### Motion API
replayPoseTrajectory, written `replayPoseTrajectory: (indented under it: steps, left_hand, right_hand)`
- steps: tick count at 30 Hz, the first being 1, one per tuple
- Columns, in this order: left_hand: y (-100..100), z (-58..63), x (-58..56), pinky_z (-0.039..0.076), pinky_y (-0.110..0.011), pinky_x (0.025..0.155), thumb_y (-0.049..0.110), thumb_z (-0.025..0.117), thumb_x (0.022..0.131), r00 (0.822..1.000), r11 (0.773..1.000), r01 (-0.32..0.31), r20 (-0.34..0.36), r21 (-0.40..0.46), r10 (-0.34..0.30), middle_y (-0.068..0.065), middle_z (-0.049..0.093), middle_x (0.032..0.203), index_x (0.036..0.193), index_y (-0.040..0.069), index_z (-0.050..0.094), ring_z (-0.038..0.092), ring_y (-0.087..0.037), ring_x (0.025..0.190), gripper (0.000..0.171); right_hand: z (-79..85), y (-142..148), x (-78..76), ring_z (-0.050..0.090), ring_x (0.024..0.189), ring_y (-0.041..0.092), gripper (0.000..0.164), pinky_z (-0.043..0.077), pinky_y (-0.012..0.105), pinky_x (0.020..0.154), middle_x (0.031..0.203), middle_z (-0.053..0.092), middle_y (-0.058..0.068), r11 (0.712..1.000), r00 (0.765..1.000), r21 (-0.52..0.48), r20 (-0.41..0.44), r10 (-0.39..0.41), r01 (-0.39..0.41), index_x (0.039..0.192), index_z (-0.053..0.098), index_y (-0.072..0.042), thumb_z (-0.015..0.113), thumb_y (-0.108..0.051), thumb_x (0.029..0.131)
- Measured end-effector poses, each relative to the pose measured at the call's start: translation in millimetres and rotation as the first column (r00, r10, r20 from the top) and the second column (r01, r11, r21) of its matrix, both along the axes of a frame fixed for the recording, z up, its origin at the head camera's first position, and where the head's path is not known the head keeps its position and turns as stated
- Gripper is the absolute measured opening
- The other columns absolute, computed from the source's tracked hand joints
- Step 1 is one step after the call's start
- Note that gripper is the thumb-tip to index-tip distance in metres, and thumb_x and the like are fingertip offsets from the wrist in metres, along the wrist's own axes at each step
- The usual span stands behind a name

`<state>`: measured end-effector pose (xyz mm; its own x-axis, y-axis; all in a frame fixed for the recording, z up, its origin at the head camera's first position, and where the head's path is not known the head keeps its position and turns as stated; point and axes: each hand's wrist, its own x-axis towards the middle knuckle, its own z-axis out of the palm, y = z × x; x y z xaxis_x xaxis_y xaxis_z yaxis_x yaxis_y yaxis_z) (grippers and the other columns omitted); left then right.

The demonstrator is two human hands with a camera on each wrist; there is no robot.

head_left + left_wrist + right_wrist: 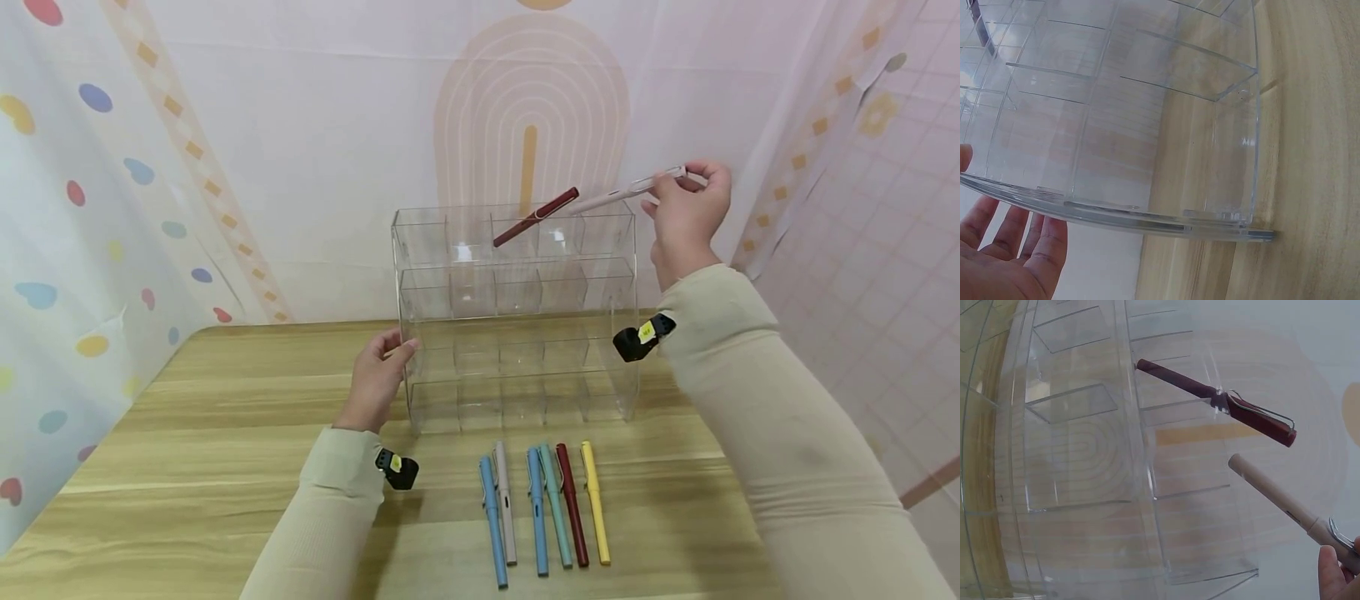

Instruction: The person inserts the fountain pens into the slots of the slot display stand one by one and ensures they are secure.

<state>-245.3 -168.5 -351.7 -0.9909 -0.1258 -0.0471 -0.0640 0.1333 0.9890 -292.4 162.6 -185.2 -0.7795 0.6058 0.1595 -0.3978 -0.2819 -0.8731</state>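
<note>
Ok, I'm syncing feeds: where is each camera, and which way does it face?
Head: on the head, facing forward and down at the clear acrylic organizer and six pens; left hand, right hand and sleeves show.
Left wrist: on that wrist, facing the organizer; left hand partly shows, lower left.
Right wrist: on that wrist, facing the organizer and held pale pen; right hand partly shows, lower right.
Shared: head and right wrist show the upper dark red pen.

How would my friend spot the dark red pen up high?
Find the clear plastic organizer standing on the wooden table. Along its top row, a slim dark red pen leans at a slant. Unlike the pale pinkish pen beside it, which the right hand holds, it's unheld.
</note>
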Motion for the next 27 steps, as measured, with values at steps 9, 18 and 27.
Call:
replayPoseTrajectory:
  steps: [9,18,27]
  left_hand:
    - [-0.7,-0.5,0.7,0.038,-0.041,0.1,0.024,0.052,0.1,1.0,1.0,0.009,-0.002,-0.002,-0.009,-0.013,0.045,0.138,0.139,0.001,0.042,0.043,-0.027,0.128,0.047]
    - [-0.6,-1.2,1.7,0.038,-0.044,0.102,0.026,0.053,0.1,1.0,1.0,0.014,0.005,-0.023,-0.014,-0.013,0.044,0.139,0.14,0.003,0.042,0.042,-0.028,0.129,0.048]
    - [-0.2,-3.3,1.8,0.038,-0.045,0.102,0.023,0.052,0.1,1.0,1.0,0.015,0.003,-0.007,-0.015,-0.013,0.045,0.137,0.138,0.003,0.043,0.043,-0.027,0.128,0.045]
  right_hand:
    - [-7.9,-13.8,-6.4,0.06,0.075,0.013,0.027,0.053,0.02,0.062,0.093,0.045,0.003,0.998,1.0,0.057,0.017,0.021,-0.022,0.098,0.045,-0.014,0.063,0.003,0.088]
    - [-15.1,-21.8,-10.2,0.055,0.08,0.011,0.027,0.055,0.025,0.072,0.093,0.046,0.002,0.989,0.997,0.132,0.054,0.056,-0.063,0.103,0.046,-0.014,0.063,0.001,0.089]
    - [-20.5,-26.4,-11.7,0.054,0.08,0.012,0.027,0.053,0.02,0.066,0.093,0.046,0.002,0.978,0.994,0.183,0.064,0.086,-0.097,0.104,0.046,-0.014,0.063,0.001,0.09]
